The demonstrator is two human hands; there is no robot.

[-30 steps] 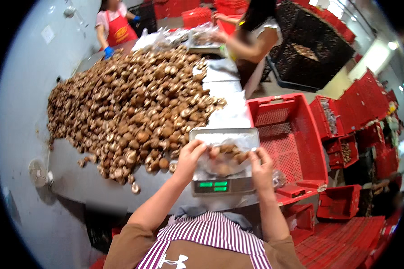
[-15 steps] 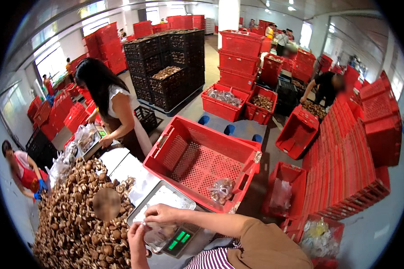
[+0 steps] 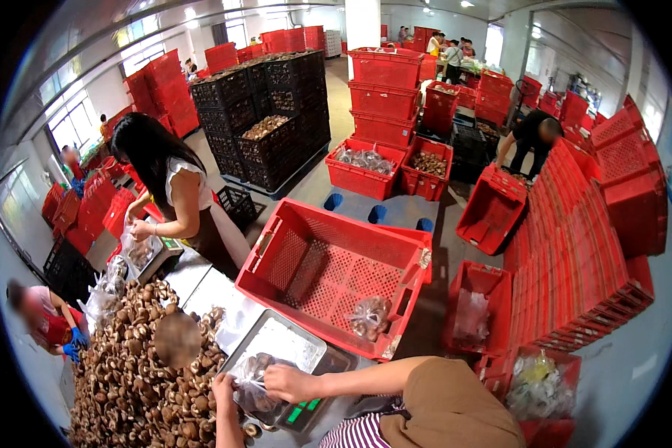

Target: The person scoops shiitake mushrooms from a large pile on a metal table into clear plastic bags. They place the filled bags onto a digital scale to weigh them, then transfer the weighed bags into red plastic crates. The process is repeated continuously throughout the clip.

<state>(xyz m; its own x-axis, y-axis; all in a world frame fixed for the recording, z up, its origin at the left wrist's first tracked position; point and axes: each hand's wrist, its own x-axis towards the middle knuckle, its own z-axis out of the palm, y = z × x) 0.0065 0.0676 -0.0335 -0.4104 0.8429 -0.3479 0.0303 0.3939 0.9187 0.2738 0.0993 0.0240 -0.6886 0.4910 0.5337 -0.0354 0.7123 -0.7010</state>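
Observation:
A clear plastic bag with brown mushrooms [image 3: 255, 369] is between my two hands, over the near edge of the scale. My right hand [image 3: 290, 383] is closed on the gathered plastic from the right. From the left, my left hand [image 3: 224, 390] pinches the bag's other side. The scale [image 3: 285, 334] has a pale metal tray and a lit green display, which the bag and my right arm partly cover. A large heap of brown mushrooms [image 3: 138, 366] lies to the left of my left hand.
Beyond the scale stands a big red crate [image 3: 336, 261] holding one bagged portion of mushrooms [image 3: 369, 317]. A co-worker [image 3: 173, 187] handles a bag at another scale, far left. Blue gloves [image 3: 75, 343] of another person show at the left. Stacked red crates [image 3: 567, 261] rise at right.
The bag has come up from the scale's display side, and its mushrooms now show between my hands. My hands have moved slightly apart. The co-worker at far left has lifted a bag.

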